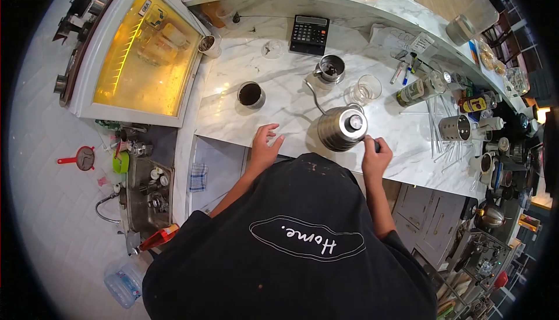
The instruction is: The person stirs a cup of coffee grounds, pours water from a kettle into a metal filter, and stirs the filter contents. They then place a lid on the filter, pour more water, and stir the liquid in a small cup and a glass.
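Note:
My right hand (pixel 377 156) is closed round the dark handle of a steel gooseneck kettle (pixel 338 129), whose spout points up and left. My left hand (pixel 266 144) has its fingers apart and holds nothing; it is over the counter's near edge, below a cup with dark contents (pixel 251 95). Beyond the kettle, a metal cup (pixel 330 69) has dark matter inside. Right of that cup is a clear glass (pixel 366 89).
A calculator (pixel 309 34) lies at the back of the marble counter (pixel 227 125). Bottles, pens, straws and a metal holder (pixel 455 128) crowd the right side. A yellow-lit glass-door cabinet (pixel 148 52) stands at the left, above a sink (pixel 148 195).

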`<action>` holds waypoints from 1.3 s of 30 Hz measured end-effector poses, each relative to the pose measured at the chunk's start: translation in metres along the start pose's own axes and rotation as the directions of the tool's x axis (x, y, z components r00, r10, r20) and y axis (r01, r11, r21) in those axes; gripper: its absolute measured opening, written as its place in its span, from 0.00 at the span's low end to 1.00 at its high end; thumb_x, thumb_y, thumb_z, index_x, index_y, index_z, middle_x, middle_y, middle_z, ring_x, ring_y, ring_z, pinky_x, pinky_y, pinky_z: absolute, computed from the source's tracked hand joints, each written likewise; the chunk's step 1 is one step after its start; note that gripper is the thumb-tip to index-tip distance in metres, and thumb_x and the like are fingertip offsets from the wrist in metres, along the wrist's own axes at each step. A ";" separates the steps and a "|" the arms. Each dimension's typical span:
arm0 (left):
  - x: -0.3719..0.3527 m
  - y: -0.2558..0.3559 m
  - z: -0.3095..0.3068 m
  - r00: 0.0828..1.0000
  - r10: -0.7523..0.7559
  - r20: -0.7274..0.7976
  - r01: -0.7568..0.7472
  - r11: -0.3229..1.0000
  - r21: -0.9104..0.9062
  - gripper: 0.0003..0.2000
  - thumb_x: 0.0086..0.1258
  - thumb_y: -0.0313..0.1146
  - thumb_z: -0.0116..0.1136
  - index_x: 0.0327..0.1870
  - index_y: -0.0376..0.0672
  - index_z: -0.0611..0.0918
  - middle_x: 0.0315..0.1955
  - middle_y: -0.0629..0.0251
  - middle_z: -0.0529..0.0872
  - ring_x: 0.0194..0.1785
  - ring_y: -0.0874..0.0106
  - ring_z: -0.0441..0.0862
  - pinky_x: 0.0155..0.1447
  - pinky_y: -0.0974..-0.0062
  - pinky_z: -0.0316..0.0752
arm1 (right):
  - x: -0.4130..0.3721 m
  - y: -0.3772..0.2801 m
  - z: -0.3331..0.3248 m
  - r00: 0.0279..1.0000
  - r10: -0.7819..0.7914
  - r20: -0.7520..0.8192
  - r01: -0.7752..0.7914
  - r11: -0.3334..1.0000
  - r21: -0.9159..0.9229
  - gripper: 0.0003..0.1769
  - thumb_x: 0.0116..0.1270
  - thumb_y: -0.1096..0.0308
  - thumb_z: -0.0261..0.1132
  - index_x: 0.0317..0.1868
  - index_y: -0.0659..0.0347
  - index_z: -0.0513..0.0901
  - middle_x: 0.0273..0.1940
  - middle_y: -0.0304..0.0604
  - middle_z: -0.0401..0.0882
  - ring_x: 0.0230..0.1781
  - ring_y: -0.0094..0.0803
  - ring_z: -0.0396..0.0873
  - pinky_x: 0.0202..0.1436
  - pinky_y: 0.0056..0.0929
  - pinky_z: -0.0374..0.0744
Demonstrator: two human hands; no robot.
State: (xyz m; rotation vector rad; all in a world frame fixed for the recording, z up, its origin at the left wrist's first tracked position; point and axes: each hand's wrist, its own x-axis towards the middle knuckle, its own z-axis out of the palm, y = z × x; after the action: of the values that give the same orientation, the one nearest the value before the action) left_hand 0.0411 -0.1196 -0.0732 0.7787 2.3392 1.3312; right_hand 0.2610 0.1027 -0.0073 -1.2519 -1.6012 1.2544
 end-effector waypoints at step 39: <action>0.166 0.081 0.089 0.987 0.157 -0.033 -0.159 0.981 -0.110 0.13 0.71 0.36 0.69 0.51 0.40 0.86 0.40 0.59 0.88 0.41 0.64 0.86 0.48 0.65 0.81 | 0.067 -0.077 -0.041 0.986 -0.110 -0.129 0.052 0.920 -0.389 0.21 0.70 0.64 0.72 0.24 0.69 0.76 0.19 0.31 0.65 0.23 0.17 0.61 0.26 0.26 0.61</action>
State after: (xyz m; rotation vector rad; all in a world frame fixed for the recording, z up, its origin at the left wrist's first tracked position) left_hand -0.0196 0.0755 -0.0517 0.9344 2.2371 1.5318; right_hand 0.2631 0.1744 0.0763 -1.4614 -1.8241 0.7936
